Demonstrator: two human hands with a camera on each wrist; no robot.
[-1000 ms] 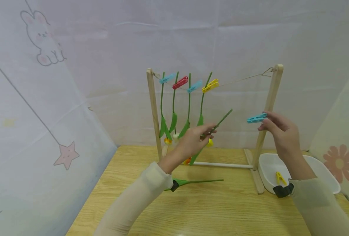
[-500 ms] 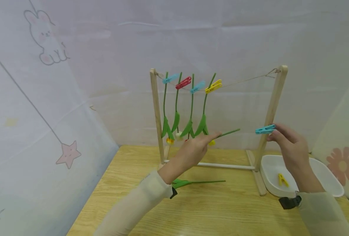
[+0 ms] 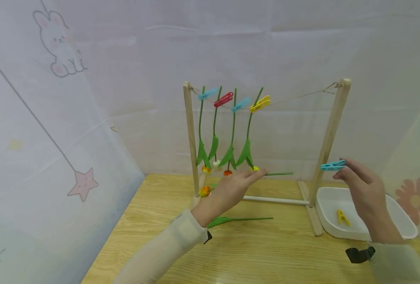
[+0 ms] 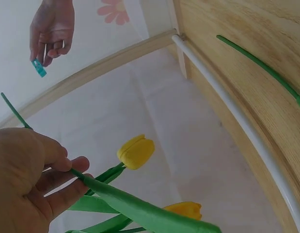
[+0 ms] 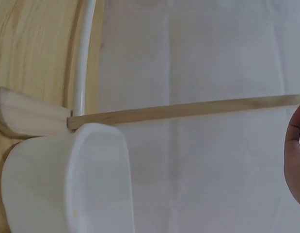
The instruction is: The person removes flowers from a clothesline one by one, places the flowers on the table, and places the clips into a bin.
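Observation:
My left hand pinches the green stem of an artificial tulip, which lies nearly level. Its orange-yellow flower head seems to show left of the hand. In the left wrist view, thumb and fingers close on the stem beside a long green leaf. My right hand pinches a light blue clothespin in front of the frame's right post. Only part of that hand enters the right wrist view. Several tulips hang head-down from the string, clipped by blue, red and yellow clothespins.
A wooden frame carries the string and a white lower bar. Another tulip lies on the wooden table. At right stands a white tray with a yellow clothespin in it.
The tulip in my left hand has swung from slanting upward to nearly level, with the hand lower. My right hand has moved down and right, still holding the blue clothespin. The view shifts slightly.

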